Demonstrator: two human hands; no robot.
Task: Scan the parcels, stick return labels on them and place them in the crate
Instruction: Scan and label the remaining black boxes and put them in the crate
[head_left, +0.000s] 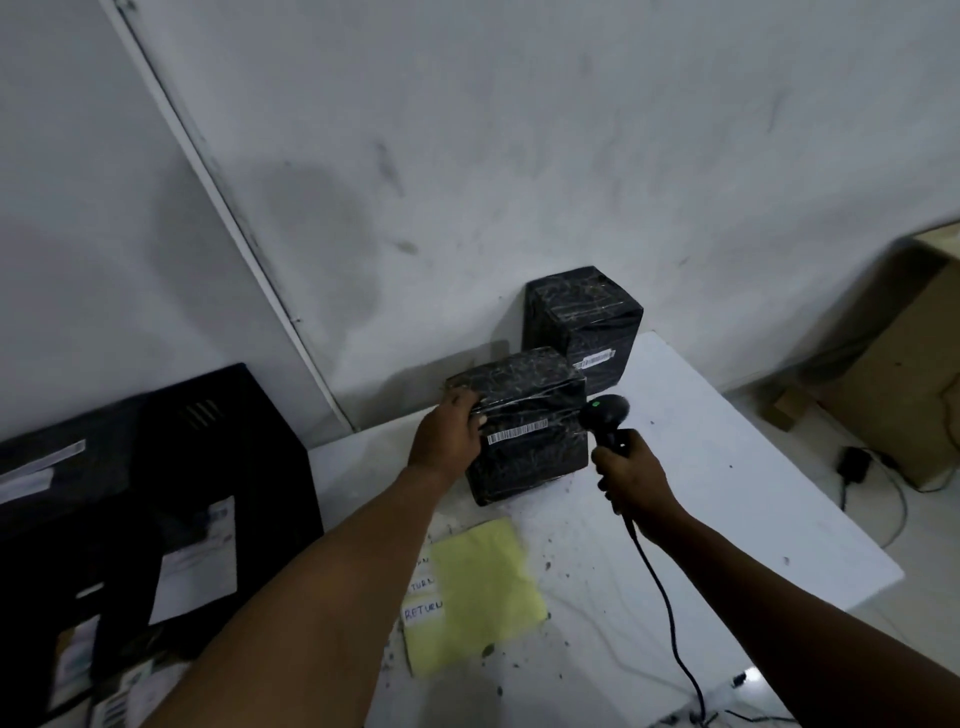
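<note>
Parcel (524, 415) is gripped at its corner by left hand (451, 434), barcode facing the scanner (607, 415) that right hand (626, 470) clasps.

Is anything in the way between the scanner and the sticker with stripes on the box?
Nothing visible. The scanner in the right hand sits just right of the near parcel, whose barcode is uncovered; the left hand holds the parcel's left edge.

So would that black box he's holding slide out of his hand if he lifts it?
Maybe. The near parcel looks wrapped in shiny plastic film, so it could be slippery. The left hand only grips one top corner. Its boxy shape looks stiff, so it probably wouldn't flop or roll.
</note>
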